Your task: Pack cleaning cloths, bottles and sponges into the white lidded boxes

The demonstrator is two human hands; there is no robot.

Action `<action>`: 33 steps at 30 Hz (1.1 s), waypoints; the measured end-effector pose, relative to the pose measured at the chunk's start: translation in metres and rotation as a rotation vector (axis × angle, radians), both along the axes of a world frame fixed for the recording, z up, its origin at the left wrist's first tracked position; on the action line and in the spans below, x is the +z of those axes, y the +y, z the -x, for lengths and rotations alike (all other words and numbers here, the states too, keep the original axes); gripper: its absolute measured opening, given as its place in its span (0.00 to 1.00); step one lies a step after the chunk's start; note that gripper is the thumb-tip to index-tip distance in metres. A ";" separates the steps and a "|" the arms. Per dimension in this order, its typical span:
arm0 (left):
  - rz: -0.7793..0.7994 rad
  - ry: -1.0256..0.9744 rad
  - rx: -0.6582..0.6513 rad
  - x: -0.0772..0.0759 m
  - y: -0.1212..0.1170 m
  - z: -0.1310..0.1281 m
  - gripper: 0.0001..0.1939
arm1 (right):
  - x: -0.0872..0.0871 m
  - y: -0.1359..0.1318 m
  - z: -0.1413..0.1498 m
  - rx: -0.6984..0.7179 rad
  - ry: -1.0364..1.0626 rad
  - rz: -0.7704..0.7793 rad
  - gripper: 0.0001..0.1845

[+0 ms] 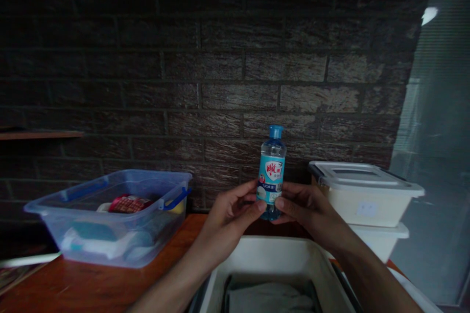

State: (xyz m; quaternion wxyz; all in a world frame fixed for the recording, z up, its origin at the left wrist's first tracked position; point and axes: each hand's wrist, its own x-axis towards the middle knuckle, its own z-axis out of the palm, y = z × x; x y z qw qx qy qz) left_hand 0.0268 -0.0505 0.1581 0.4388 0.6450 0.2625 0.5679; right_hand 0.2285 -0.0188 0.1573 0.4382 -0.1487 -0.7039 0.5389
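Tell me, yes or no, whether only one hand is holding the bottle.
No, the left hand and the right hand both hold the bottle, one from each side.

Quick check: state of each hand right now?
Left hand: closed, holding the blue-capped detergent bottle low on one side.
Right hand: closed, holding the opposite side.

The left hand (229, 212) and right hand (312, 205) are bare. Each comprises slender fingers and a thumb; the left thumb (252, 213) and right thumb (293, 209) have rounded tips. The left forearm (183, 266) and right forearm (367, 264) are uncovered, slim and smooth in outline, narrowing toward the wrist. The view's lower edge cuts off both forearms. Fine nail detail is indistinct.
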 end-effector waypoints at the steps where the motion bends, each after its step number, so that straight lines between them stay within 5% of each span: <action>1: 0.000 0.004 -0.012 0.000 0.000 0.000 0.27 | 0.000 0.000 0.000 0.001 -0.001 0.003 0.23; 33: -0.013 -0.004 -0.075 0.004 -0.004 -0.001 0.24 | 0.001 0.005 0.000 0.035 0.010 -0.015 0.21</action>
